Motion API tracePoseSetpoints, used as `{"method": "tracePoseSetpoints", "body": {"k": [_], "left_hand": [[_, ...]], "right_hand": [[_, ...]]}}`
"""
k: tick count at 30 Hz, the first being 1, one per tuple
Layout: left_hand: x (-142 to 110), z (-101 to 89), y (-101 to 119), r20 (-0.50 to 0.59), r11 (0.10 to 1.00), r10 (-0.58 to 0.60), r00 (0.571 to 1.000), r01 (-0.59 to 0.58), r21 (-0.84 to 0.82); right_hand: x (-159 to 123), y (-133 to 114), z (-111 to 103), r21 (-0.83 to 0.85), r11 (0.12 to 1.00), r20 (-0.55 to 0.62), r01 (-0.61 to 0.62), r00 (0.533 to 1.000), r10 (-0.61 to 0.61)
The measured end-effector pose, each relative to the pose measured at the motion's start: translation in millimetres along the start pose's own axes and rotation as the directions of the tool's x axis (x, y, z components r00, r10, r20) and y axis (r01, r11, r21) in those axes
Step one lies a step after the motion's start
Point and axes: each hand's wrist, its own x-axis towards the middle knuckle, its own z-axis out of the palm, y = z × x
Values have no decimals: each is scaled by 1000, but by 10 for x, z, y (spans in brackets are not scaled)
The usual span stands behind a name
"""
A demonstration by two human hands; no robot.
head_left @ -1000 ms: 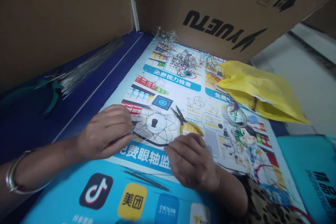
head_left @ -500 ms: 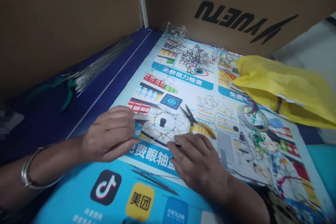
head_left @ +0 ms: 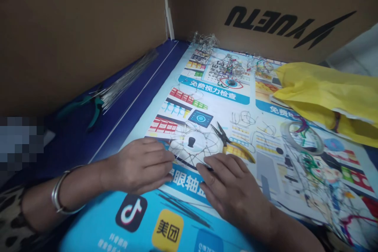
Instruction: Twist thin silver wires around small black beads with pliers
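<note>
A loopy, flower-like shape of thin bent wire (head_left: 206, 150) lies on the printed sheet between my hands. My right hand (head_left: 228, 185) rests at its near right edge, fingers curled onto the wire. At the left edge is my left hand (head_left: 141, 165), closed, with fingertips pressed together. Whatever is in that pinch is too thin or hidden to name. Just beyond my right hand, pliers (head_left: 225, 141) with yellow handles lie with their dark jaws parted.
Cardboard walls (head_left: 88, 19) stand behind. Straight wires (head_left: 126, 80) and green-handled pliers (head_left: 96, 112) lie at left. Tangled wire pieces (head_left: 228, 67) sit at the back. A tape roll (head_left: 317, 141), a yellow bag (head_left: 325, 90) and coloured wires (head_left: 354, 220) are at right. Dark wire strips (head_left: 186, 208) lie in front.
The view has shifted, so the scene sits further right and slightly lower. My left hand has come a little closer to the wire shape. My right hand stays at its edge.
</note>
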Motion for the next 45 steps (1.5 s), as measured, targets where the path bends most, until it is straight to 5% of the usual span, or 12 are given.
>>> {"method": "tracePoseSetpoints", "body": {"k": [8, 34, 39, 45], "left_hand": [[46, 23, 7, 129, 999, 20, 991, -25, 35], [66, 6, -5, 162, 996, -60, 985, 70, -54], [35, 34, -20, 90, 993, -113, 989, 116, -25], [90, 97, -38, 145, 958, -276, 950, 284, -39]], "right_hand": [[-1, -7, 2, -9, 1000, -25, 2, 1000, -2], [-15, -11, 33, -14, 1000, -12, -4, 1000, 4], [-6, -11, 29, -8, 1000, -19, -3, 1000, 3], [-9, -10, 24, -3, 1000, -5, 8, 1000, -8]]}}
